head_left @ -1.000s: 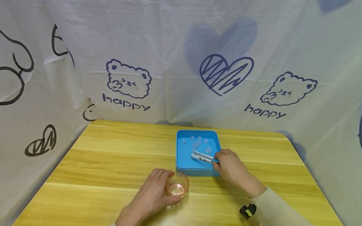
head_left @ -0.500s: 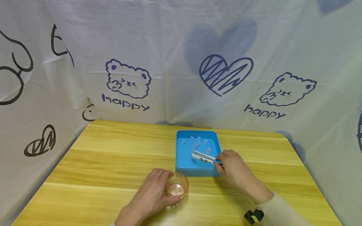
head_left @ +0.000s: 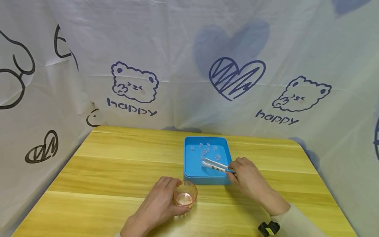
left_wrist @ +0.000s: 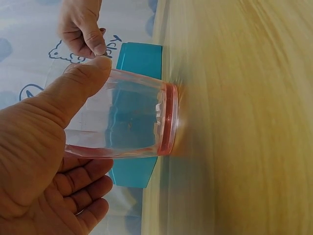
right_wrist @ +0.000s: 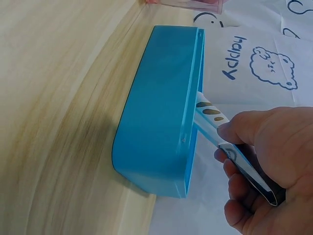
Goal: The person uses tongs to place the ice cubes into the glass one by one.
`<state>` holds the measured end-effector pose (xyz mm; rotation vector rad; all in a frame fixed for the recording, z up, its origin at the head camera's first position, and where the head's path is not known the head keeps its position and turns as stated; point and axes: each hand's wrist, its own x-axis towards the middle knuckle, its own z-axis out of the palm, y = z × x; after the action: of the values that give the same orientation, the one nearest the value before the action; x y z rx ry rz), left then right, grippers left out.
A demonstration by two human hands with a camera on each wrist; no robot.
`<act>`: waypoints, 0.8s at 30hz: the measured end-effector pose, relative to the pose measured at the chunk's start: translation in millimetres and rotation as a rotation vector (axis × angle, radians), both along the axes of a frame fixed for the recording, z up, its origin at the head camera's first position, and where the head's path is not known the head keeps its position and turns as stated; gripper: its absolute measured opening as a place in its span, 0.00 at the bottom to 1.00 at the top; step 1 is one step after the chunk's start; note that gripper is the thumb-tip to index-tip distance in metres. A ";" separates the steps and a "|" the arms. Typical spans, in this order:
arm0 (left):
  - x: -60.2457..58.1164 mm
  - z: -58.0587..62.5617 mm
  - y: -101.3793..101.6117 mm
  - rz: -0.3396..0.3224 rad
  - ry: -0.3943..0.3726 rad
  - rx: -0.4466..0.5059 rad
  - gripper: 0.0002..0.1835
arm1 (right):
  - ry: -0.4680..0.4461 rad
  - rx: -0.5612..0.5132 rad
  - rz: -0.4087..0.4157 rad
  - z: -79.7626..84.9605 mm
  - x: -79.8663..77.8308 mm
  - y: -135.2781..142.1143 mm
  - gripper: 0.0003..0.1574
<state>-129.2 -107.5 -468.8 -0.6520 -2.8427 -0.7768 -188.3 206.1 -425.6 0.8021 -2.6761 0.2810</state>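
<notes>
My left hand (head_left: pixel 158 204) holds a clear pinkish-orange cup (head_left: pixel 185 194) upright on the table, thumb on the near side and fingers round the far side. The left wrist view shows the cup (left_wrist: pixel 122 115) with its base on the wood. In my right hand (head_left: pixel 247 176) is a pair of white and blue tongs (head_left: pixel 217 165) with a printed pattern. Their tips reach down into a square blue box (head_left: pixel 195 171), beside several small clear cubes (head_left: pixel 205 151). Whether a cube sits between the tips I cannot tell. The right wrist view has the tips hidden behind the box wall (right_wrist: pixel 156 107).
The yellow wooden table (head_left: pixel 118 164) carries the box at its middle and the cup in front of it. White cloth (head_left: pixel 177 65) with bear and heart drawings hangs behind and at the sides. A black device (head_left: pixel 268 228) is on the right wrist.
My right hand has shifted slightly to the right and towards me, and the tongs' tips have moved a little right inside the box. The left hand and cup have stayed put.
</notes>
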 end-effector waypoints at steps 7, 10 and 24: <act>-0.4 0.6 -0.1 0.000 -0.010 0.005 0.41 | -0.002 -0.036 -0.005 11.8 10.4 -2.1 0.08; -0.3 0.7 -0.3 0.001 -0.011 0.003 0.42 | 0.009 -0.053 0.007 19.9 18.3 -4.7 0.08; -0.4 1.3 -0.5 -0.004 -0.012 0.009 0.41 | 0.030 -0.107 0.165 35.2 57.0 -19.2 0.10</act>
<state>-129.6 -108.0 -467.4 -0.6536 -2.8481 -0.7958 -131.3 186.9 -390.5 0.9868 -2.5464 0.4442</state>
